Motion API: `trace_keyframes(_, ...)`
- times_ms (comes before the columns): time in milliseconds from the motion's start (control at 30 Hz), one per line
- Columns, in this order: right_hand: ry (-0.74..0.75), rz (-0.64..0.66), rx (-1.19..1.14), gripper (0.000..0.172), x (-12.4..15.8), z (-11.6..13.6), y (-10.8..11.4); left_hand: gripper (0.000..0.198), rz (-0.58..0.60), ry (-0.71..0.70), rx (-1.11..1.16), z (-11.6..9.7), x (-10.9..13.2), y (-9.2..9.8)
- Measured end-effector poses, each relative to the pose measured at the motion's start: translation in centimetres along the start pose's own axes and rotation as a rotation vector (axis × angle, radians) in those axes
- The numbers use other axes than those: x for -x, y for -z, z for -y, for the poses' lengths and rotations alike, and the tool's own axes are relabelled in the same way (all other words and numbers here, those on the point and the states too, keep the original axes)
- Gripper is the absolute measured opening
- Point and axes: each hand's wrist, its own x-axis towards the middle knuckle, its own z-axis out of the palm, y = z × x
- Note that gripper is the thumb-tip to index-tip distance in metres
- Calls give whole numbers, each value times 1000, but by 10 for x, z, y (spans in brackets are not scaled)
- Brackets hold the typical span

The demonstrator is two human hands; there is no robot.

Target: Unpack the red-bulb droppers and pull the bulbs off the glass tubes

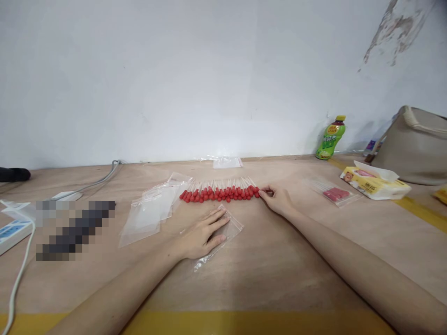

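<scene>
A row of several red-tipped droppers (220, 192) lies side by side on the wooden table (272, 265). My right hand (277, 199) rests at the right end of the row, its fingers pinched on the red bulb of the last dropper. My left hand (202, 235) lies flat, fingers stretched out, on a small clear plastic bag (230, 230) just in front of the row.
A stack of clear bags (153, 209) lies left of the droppers and a filled bag (335, 193) to the right. A green bottle (330, 138), tissue pack (375, 182) and beige bag (415, 144) stand at right. Power strip (14, 231) and cables at left.
</scene>
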Motion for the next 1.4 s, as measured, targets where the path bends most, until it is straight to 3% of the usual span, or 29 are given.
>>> trace_keyframes(100, 49, -75, 12, 24, 5, 10, 4, 52, 40, 11, -50, 0, -1, 1)
trace_keyframes(200, 253, -35, -7, 24, 18, 33, 6, 52, 51, 30, -59, -1, 0, 1)
trace_keyframes(333, 655, 426, 3, 39, 40, 68, 3, 67, -24, 100, -7, -2, 3, -1)
trace_keyframes(400, 712, 620, 67, 52, 47, 78, -1, 78, -65, 111, 14, -2, 4, -2)
trace_keyframes(467, 705, 706, 131, 61, 51, 82, -5, 81, -66, 105, 20, -1, 4, -3)
trace_keyframes(567, 672, 687, 204, 66, 55, 84, -6, 80, -29, 122, 3, -1, 4, -4)
trace_keyframes(733, 692, 573, 265, 62, 57, 90, -3, 81, 39, 267, -95, 1, 7, -8)
trace_keyframes(833, 713, 560, 270, 55, 57, 89, -4, 79, 53, 193, -108, 3, 11, -9)
trace_keyframes(1000, 750, 639, 268, 68, 61, 86, -8, 78, 68, 119, -91, 0, 13, -6)
trace_keyframes(1100, 708, 531, 285, 66, 59, 85, -2, 78, 51, 147, -22, -4, 13, -2)
trace_keyframes(1200, 596, 360, 239, 49, 45, 72, 14, 58, -83, 203, 128, -5, 11, -1)
trace_keyframes(1300, 315, 15, 316, 40, 21, 40, 39, 41, -283, 321, 262, 2, 8, -4)
trace_keyframes(1367, 64, -214, 540, 36, 7, 10, 58, 39, -331, 415, 277, 8, 6, -6)
trace_keyframes(1400, -60, -250, 663, 34, 2, -6, 67, 40, -325, 460, 271, 10, 5, -5)
